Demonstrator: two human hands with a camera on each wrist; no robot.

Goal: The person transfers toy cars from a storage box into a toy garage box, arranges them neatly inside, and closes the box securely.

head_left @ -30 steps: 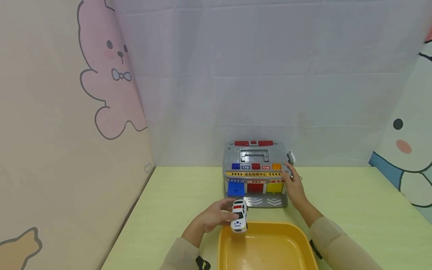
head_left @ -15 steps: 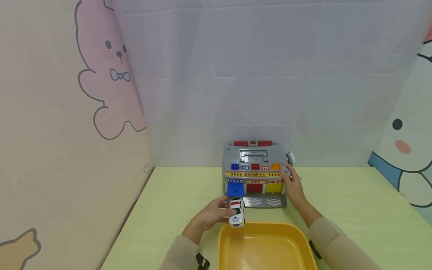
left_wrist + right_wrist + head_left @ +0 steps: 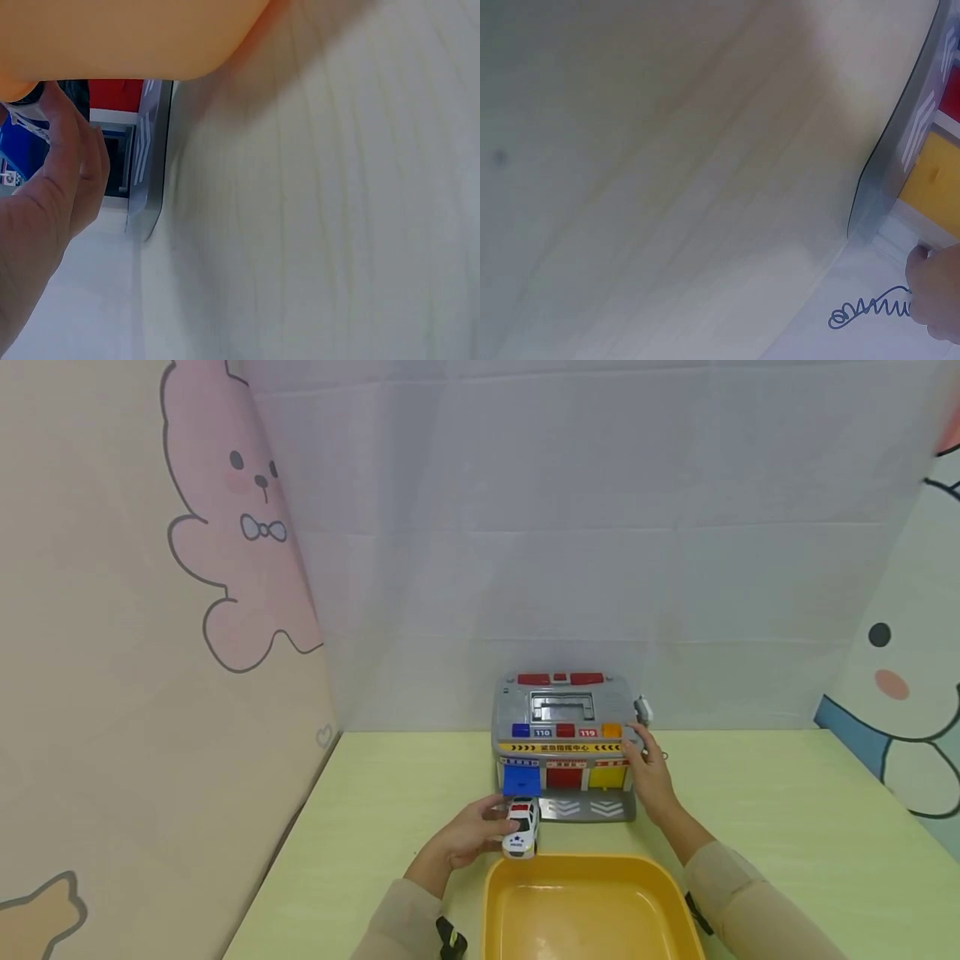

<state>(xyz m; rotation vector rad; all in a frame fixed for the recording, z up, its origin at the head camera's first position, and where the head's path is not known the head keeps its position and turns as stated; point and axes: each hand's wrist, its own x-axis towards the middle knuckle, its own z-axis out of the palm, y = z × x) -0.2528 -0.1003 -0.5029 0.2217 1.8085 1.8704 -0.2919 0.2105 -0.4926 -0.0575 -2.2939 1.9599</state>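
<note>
A white toy police car (image 3: 521, 841) with a red light bar is in my left hand (image 3: 467, 837), the thumb over its side. The car's front faces me, its rear near the raised blue door (image 3: 522, 780) of a grey toy emergency station (image 3: 511, 703). In the left wrist view, a dark doorway (image 3: 115, 163) shows beyond the left fingers, and the car is mostly hidden. My right hand (image 3: 651, 778) grips the station's right front corner. The red door (image 3: 564, 778) and yellow door (image 3: 607, 777) are down.
A yellow tray (image 3: 491, 910) lies in front of the station, close under the car. A white toy handset (image 3: 643, 708) hangs on the station's right side, and its coiled cord (image 3: 870, 306) shows in the right wrist view. Curtain walls border the pale table (image 3: 375, 802).
My left hand has carried the police car slightly away from me and left, off the tray's rim towards the blue doorway. The right hand keeps its place on the station.
</note>
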